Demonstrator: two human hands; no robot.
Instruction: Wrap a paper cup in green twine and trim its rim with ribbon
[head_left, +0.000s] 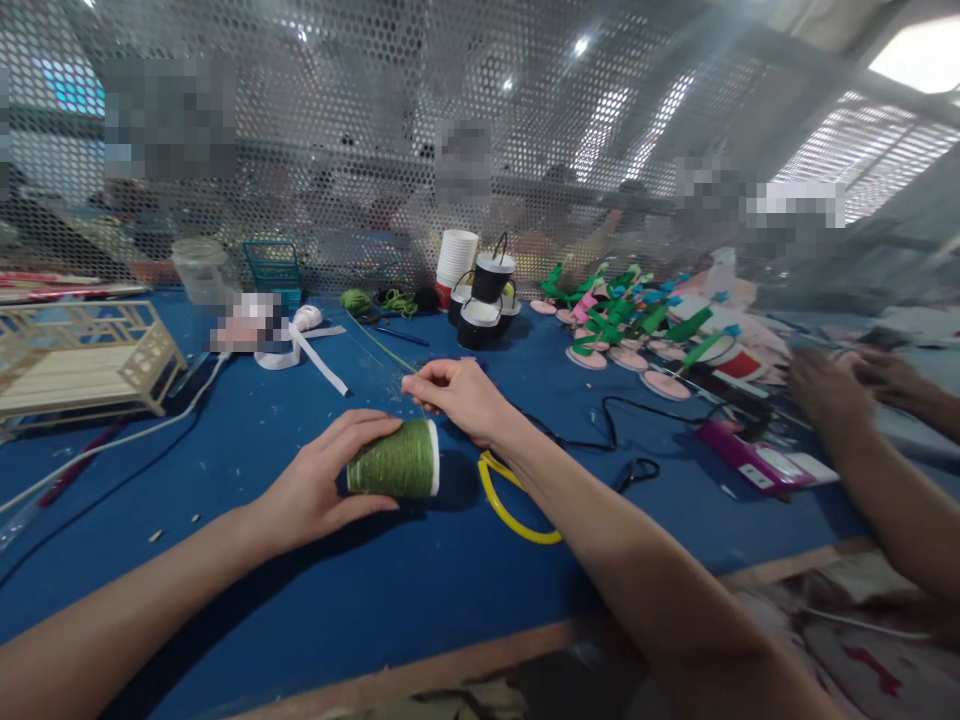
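Left hand (319,492) clasps cup (395,460), wrapped in green, lying sideways at frame centre on blue table (375,600) | right hand (459,396) pinches thread (379,347) closed between fingertips, strand running up-left | step: winding, I judge | another turn calls for even tension, tight rows

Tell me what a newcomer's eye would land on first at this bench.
First, the thread-wound cup at the centre of the blue table, lying on its side in the left hand, while the right hand pinches a green thread running toward the back. Next, the bright paper pieces, green and pink on pink discs, at the right rear beside the black cups. At far left stands a pale wooden model bench.
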